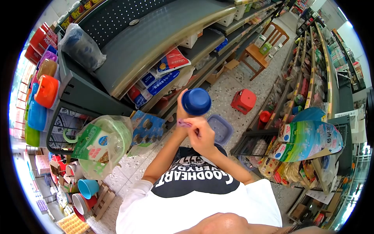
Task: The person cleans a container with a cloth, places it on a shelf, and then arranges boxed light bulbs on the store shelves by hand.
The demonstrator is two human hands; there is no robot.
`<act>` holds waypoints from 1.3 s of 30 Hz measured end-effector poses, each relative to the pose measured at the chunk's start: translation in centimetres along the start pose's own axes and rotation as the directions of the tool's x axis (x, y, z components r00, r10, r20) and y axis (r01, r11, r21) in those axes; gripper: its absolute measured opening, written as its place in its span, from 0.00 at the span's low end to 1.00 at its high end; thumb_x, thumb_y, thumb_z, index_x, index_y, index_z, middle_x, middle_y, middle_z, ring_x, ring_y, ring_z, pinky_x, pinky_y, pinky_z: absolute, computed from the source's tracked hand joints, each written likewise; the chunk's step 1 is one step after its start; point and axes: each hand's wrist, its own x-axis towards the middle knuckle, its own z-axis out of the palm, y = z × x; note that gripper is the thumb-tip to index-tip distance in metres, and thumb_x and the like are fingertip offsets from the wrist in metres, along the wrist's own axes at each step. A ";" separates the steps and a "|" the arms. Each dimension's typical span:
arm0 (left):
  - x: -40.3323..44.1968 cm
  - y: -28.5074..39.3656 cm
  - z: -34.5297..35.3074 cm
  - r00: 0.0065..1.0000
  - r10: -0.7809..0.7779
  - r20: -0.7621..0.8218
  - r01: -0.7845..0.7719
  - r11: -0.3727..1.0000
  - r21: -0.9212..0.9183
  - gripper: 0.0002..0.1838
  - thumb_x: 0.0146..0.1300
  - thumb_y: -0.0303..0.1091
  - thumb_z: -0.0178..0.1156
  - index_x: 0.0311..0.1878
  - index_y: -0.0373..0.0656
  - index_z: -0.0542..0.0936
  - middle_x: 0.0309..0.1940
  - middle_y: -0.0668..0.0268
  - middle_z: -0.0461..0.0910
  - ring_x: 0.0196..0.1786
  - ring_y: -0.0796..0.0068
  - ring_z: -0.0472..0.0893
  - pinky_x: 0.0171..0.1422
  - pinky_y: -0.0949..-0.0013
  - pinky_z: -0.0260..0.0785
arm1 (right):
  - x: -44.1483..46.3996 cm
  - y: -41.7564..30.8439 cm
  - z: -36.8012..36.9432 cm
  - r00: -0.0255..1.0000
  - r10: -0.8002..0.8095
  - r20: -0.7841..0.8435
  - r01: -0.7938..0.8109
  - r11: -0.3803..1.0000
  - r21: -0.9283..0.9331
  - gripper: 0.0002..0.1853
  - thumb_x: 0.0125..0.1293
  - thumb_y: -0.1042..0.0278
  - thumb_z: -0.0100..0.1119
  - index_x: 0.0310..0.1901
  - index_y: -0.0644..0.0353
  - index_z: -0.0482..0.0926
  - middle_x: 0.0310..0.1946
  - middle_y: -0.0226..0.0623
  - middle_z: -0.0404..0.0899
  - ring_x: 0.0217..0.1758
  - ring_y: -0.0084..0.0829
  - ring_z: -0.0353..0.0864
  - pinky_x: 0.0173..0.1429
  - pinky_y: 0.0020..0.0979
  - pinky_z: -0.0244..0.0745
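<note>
A shop aisle with a speckled floor (229,86) runs between shelves, and the cup (196,102) is the landmark, held up over that floor. The long grey shelf (156,35) stands to its left, and the stool (244,101), red, sits on the floor to its right. The chair (258,52) is farther up the aisle, beyond the cup and to its right. Below the cup and slightly right, the basin (221,130) lies on the floor.

The left hand (182,107) is raised at the cup's left side, closed against it, its forearm reaching up and inward; its far fingers are hidden. Just below the cup, the right hand (201,137) is bent in toward the left wrist, its fingers curled tightly around a purple strip (185,123). The strip's exact form is too small to tell.
</note>
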 end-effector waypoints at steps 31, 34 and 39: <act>1.5 3.3 -3.0 0.989 0.003 0.146 -0.016 0.996 0.088 0.65 0.38 0.30 0.80 0.77 0.37 0.47 0.61 0.52 0.71 0.65 0.50 0.71 0.70 0.53 0.60 | 1.7 1.4 -3.9 0.988 -0.134 0.070 0.148 0.953 -0.263 0.12 0.53 0.85 0.65 0.37 0.64 0.74 0.37 0.43 0.81 0.35 0.38 0.80 0.41 0.35 0.76; 2.0 3.7 -3.3 0.986 -0.087 0.145 0.088 0.996 -0.006 0.63 0.38 0.30 0.81 0.76 0.37 0.51 0.61 0.53 0.72 0.64 0.53 0.73 0.68 0.56 0.64 | 2.0 0.7 -4.1 0.999 0.021 -0.043 -0.030 0.973 -0.227 0.11 0.56 0.83 0.65 0.40 0.64 0.78 0.41 0.43 0.81 0.38 0.39 0.82 0.43 0.34 0.78; 2.3 4.0 -3.3 0.993 -0.032 0.114 0.016 0.990 0.139 0.58 0.38 0.30 0.82 0.73 0.40 0.58 0.61 0.55 0.73 0.62 0.61 0.76 0.66 0.62 0.68 | 2.9 0.3 -4.7 0.978 0.196 -0.069 -0.205 0.967 -0.153 0.10 0.57 0.81 0.66 0.42 0.64 0.82 0.43 0.43 0.81 0.40 0.40 0.83 0.44 0.33 0.78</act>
